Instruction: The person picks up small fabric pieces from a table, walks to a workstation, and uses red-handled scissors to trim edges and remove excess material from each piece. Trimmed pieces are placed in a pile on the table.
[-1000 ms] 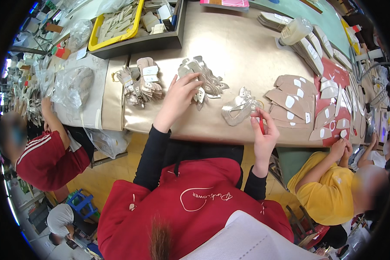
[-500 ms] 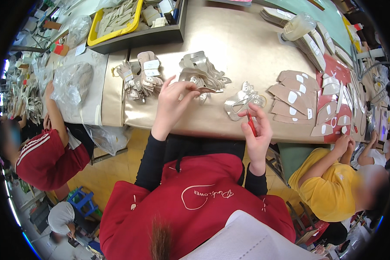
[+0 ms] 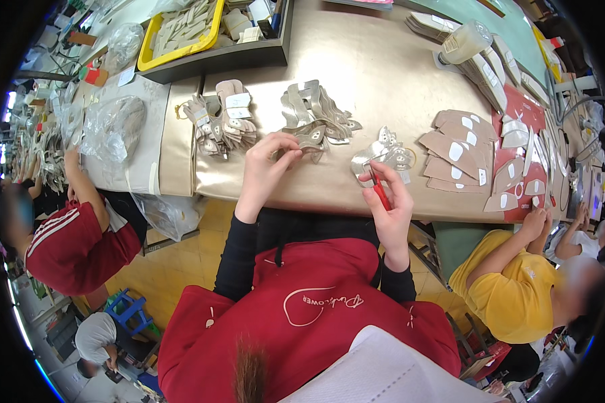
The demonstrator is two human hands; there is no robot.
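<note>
My left hand (image 3: pixel 269 168) is closed in a pinch on the edge of a curved silver cut piece (image 3: pixel 311 139). That piece is held just at the front of a stack of similar silver pieces (image 3: pixel 316 104). In my right hand (image 3: pixel 393 215) is a pair of small red-handled snips (image 3: pixel 381 193), their tips pointing away from me. Beyond the snips lies a small pile of silver pieces (image 3: pixel 385 156) on the table, close to my right fingertips. Left of my left hand sits a tied bundle of beige and silver pieces (image 3: pixel 225 117).
A dark tray (image 3: pixel 262 54) with a yellow basket (image 3: pixel 143 64) stands far left. Beige panels with white patches (image 3: pixel 456 151) lie right, beside a red sheet (image 3: pixel 514 107). A bottle (image 3: pixel 465 43) stands far right. People sit close by: a red sleeve (image 3: pixel 74 235) left, a yellow shirt (image 3: pixel 511 289) right.
My left hand has lowered slightly, and the silver piece now shows its flat face near the stack's front. My right hand has moved a little left with the snips.
</note>
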